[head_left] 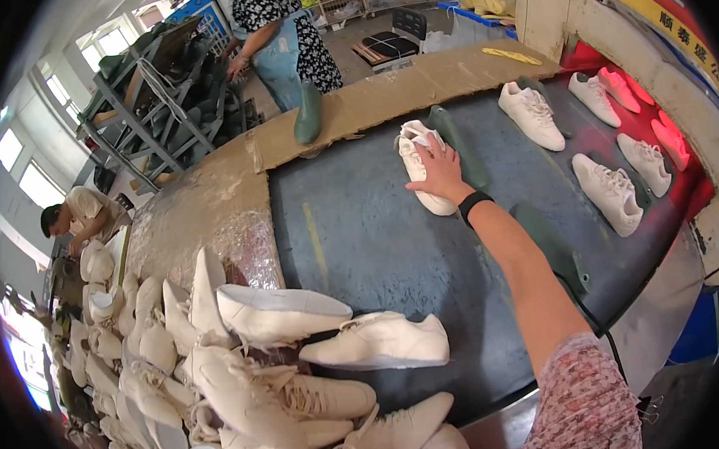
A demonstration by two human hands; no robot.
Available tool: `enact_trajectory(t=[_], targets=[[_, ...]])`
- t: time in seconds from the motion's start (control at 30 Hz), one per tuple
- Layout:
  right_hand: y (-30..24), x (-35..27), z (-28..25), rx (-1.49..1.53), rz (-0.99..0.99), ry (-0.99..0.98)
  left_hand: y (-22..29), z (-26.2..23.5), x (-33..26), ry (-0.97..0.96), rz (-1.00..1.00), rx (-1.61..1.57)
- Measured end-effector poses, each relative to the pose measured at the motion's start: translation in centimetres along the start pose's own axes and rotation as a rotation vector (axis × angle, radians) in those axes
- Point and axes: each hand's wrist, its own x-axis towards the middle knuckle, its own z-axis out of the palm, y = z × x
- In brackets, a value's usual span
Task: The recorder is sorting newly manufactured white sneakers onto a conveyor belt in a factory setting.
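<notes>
The right hand (444,170) grasps a cream shoe (414,163) from above, thumb against its side. The shoe lies on the dark belt (368,232), between one and two o'clock from the view's centre. A green shoe last (459,148) sits just beside it at two o'clock; another last (543,243) lies at four. A shoe pile (238,393) fills seven to nine o'clock.

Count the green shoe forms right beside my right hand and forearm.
2: one green form beside the cream shoe under your right hand, another just right of your forearm. Your arm may hide more.
</notes>
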Motion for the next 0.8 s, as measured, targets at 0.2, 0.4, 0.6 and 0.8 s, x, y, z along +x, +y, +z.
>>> enact_trajectory(t=[0.2,0.4,0.6,0.8], targets=[[7.1,3.3,2.0,-0.181,0.036,0.063,-3.7,1.2,7.0,0.052,0.205,0.206],[17.6,6.0,-0.3,-0.196,-0.017,0.047,-7.5,2.1,-2.1,0.105,0.244,0.346],[1.6,-2.5,-4.9,0.133,-0.610,-0.118,-4.0,0.8,-11.8,0.124,-0.396,-0.081],[-12.4,-20.4,-13.2,0.542,-0.836,-0.421,-0.9,-0.2,-11.2,0.094,-0.273,0.162]])
